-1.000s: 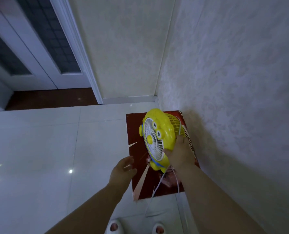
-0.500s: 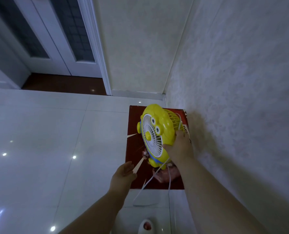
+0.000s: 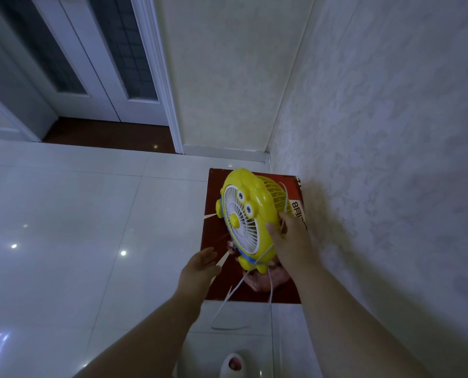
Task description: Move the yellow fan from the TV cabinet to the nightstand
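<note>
The yellow fan [image 3: 250,211] has a white front grille, cartoon eyes and blue feet. I hold it up in the air, tilted, its face turned left. My right hand [image 3: 288,241] grips its right side and back. Its white cord [image 3: 228,304] hangs from the base in a loop down toward the floor. My left hand [image 3: 198,268] floats just left of and below the fan, fingers apart, holding nothing. Neither the TV cabinet nor the nightstand is in view.
A dark red printed box [image 3: 254,290] lies on the white tiled floor [image 3: 63,241] under the fan, against the wallpapered wall [image 3: 377,159] on the right. White glazed doors [image 3: 96,64] and a dark wood threshold stand at the back left. A slippered foot [image 3: 234,364] shows at the bottom.
The view has shifted toward the corner and the doors. The fan stays in my right hand, a little higher in frame. My left hand has risen closer to the fan's base.
</note>
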A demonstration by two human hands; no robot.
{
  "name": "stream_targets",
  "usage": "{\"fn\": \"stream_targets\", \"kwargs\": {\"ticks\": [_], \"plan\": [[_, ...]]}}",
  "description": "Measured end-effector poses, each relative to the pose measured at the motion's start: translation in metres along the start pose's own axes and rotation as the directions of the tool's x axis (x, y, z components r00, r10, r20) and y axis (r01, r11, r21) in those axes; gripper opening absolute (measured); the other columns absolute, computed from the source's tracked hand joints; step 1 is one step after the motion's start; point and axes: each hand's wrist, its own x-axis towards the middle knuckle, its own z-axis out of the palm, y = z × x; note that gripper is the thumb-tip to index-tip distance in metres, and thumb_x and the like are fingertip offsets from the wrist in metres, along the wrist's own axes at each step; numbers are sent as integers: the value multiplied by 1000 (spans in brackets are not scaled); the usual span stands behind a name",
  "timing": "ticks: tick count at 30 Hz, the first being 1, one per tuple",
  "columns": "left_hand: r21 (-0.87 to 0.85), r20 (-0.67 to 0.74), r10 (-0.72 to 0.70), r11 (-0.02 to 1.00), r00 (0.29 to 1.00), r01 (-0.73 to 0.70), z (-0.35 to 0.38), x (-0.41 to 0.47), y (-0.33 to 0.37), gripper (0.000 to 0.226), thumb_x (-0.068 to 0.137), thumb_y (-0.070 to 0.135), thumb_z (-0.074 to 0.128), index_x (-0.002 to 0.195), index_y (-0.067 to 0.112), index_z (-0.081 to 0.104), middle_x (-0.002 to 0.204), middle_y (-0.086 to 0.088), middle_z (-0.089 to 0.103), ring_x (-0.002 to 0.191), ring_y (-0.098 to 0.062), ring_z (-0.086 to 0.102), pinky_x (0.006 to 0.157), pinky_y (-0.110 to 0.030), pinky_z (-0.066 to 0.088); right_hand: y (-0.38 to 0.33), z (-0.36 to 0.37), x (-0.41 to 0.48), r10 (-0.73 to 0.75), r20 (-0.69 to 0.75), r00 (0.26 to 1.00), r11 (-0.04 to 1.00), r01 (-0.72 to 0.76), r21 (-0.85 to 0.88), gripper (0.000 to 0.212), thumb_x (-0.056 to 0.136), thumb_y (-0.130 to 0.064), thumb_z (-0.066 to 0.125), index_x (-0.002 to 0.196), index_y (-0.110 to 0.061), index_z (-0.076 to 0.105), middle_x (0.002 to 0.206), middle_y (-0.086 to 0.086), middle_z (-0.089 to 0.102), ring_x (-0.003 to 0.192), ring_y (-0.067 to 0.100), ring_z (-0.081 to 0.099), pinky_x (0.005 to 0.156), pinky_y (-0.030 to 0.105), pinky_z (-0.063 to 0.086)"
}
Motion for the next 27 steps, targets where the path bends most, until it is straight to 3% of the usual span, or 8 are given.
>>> {"fn": "stream_targets", "kwargs": {"ticks": [6, 9, 11, 14, 17, 21, 23, 27], "plan": [[37, 82, 4, 999, 997, -7, 13, 0, -2, 44, 81, -11, 56, 123, 1, 53, 117, -12, 61, 103, -20, 57, 74, -14, 49, 2, -4, -20, 42, -122, 992, 917, 10, 399, 33, 96, -32, 40, 119, -19, 61, 119, 5, 65, 110, 16, 59, 95, 34, 48], [75, 155, 44, 996, 987, -56, 27, -3, 2, 46, 80, -9, 60, 124, 1, 53, 120, -12, 61, 98, -15, 60, 72, -9, 52, -3, -9, -31, 105, -96, 990, 783, -23, 622, 24, 96, -29, 42, 96, -32, 65, 106, 5, 68, 95, 8, 63, 75, 14, 52], [96, 207, 60, 992, 977, -82, 40, -4, 5, 49, 79, -6, 63, 126, 3, 53, 123, -10, 59, 107, -17, 58, 82, -14, 53, -5, -10, -39, 141, -59, 988, 682, -54, 730, 24, 96, -25, 42, 95, -26, 66, 99, 3, 68, 81, -2, 66, 59, 9, 50], [209, 301, 96, 964, 949, -164, 55, -7, 6, 52, 69, 21, 78, 119, 25, 62, 125, -4, 62, 113, -12, 59, 100, -33, 48, -2, -6, -49, 154, -3, 988, 636, -97, 766, 24, 94, -28, 44, 99, -27, 68, 92, -8, 73, 85, 5, 68, 69, 20, 55], [270, 357, 148, 929, 922, -253, 67, -13, 4, 40, 77, 13, 70, 115, 25, 64, 98, 12, 72, 89, 9, 63, 82, -9, 47, -2, -1, -57, 134, 29, 991, 625, -107, 773, 23, 93, -27, 47, 94, -32, 69, 90, -10, 75, 88, 3, 68, 76, 22, 54], [237, 278, 189, 937, 942, -258, 62, -17, 6, 25, 80, 11, 67, 84, 35, 74, 64, 21, 72, 72, 6, 64, 76, -16, 50, -5, 1, -59, 132, 59, 990, 586, -126, 801, 19, 87, -35, 53, 96, -31, 69, 99, -1, 74, 96, 15, 69, 77, 27, 54], [222, 262, 184, 944, 947, -245, 52, -17, 5, 16, 80, 7, 66, 86, 19, 75, 54, 22, 68, 60, 12, 58, 64, -6, 43, -5, 2, -54, 138, 102, 985, 455, -155, 877, 33, 79, -42, 56, 106, -26, 64, 103, 3, 74, 100, 19, 69, 80, 34, 55], [205, 226, 189, 950, 956, -237, 25, -14, 7, 17, 78, 7, 68, 93, 11, 74, 56, 20, 69, 64, 10, 59, 61, -2, 42, -11, 1, -36, 192, 173, 966, -33, -170, 985, 21, 94, -19, 42, 107, -8, 55, 105, 12, 69, 92, 18, 71, 74, 27, 58]]}}
